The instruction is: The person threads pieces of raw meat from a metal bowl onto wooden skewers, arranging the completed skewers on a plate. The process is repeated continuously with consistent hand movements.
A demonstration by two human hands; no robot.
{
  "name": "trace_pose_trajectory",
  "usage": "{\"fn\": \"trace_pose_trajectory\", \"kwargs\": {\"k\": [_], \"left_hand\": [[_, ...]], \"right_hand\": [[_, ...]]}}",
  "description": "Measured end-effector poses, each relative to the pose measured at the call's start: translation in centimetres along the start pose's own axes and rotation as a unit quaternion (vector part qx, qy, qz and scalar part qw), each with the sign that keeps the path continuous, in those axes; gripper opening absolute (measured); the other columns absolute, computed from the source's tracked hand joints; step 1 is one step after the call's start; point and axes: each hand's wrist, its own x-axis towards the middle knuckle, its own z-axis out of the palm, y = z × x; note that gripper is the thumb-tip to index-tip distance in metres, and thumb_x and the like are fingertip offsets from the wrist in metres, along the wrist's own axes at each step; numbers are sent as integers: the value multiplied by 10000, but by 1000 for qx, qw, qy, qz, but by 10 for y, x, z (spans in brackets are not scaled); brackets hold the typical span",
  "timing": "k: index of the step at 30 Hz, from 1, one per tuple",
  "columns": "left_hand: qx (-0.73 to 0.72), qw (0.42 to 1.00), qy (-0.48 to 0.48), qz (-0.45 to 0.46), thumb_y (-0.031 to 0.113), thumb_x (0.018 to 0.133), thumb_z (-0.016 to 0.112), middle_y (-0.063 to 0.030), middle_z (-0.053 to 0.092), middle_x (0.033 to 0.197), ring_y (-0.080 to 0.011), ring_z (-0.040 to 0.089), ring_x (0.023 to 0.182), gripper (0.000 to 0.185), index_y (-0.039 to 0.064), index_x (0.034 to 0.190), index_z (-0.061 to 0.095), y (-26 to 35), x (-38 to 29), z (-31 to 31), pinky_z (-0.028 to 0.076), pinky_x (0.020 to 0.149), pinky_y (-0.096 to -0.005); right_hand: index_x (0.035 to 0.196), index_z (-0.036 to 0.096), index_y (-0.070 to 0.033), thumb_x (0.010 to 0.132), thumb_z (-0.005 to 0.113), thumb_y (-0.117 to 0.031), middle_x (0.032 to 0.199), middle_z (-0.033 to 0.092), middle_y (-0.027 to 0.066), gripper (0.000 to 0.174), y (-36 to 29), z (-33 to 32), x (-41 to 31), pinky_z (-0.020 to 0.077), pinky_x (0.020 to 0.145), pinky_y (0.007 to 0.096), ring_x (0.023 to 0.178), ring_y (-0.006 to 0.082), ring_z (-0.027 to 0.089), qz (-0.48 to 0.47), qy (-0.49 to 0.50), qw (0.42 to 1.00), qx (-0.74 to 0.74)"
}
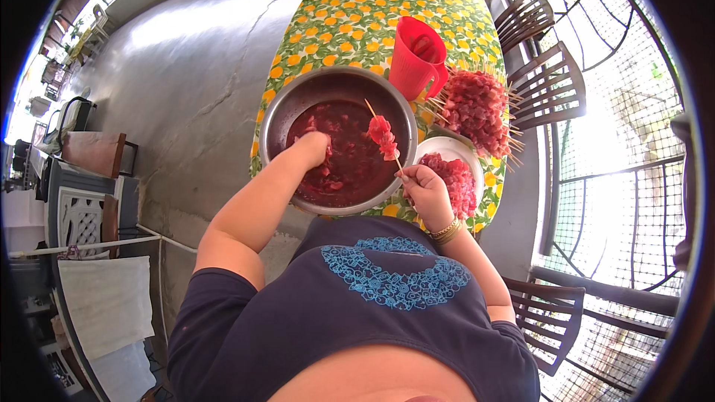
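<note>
My left hand (313,148) reaches into a wide metal bowl (277,101) of dark red liquid with raw meat pieces (335,185). Its fingers are mostly hidden by the liquid and meat, so I cannot see whether they grip a piece. Over the bowl's right side, my right hand (427,190) pinches the lower end of a thin wooden skewer (368,105). Several chunks of red meat (382,137) are threaded along its middle, and its bare tip points up and away. Just beside that hand lies a white plate (475,163) bearing a heap of raw meat (457,180).
A red plastic pitcher (410,64) stands behind the bowl. Right of it, a large pile of meat skewers (477,109) has stick ends jutting outward. A fruit-patterned tablecloth (357,17) covers the table. Wooden chairs (550,86) line the right side, near a mesh grille (625,190).
</note>
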Motion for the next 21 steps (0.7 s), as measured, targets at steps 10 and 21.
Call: {"fn": "trace_pose_trajectory", "kwargs": {"k": [10,21], "left_hand": [[-589,803,49,-73,-52,894,595,-134,693,1105,-209,679,955,139,25,1005,627,4,-2,-35,541,884,-332],[-902,430,28,25,112,951,651,-183,649,1234,-324,642,1128,125,52,1058,629,25,15,-27,523,1003,-482]], "right_hand": [[1053,663,-1,970,585,-34,794,602,-15,118,3,6,2,471,661,223,705,61,543,2,-27,999,-33],[1073,650,7,975,563,-20,846,613,-13,134,10,11,3,453,648,210,707,52,539,2,-51,997,-53]]}}
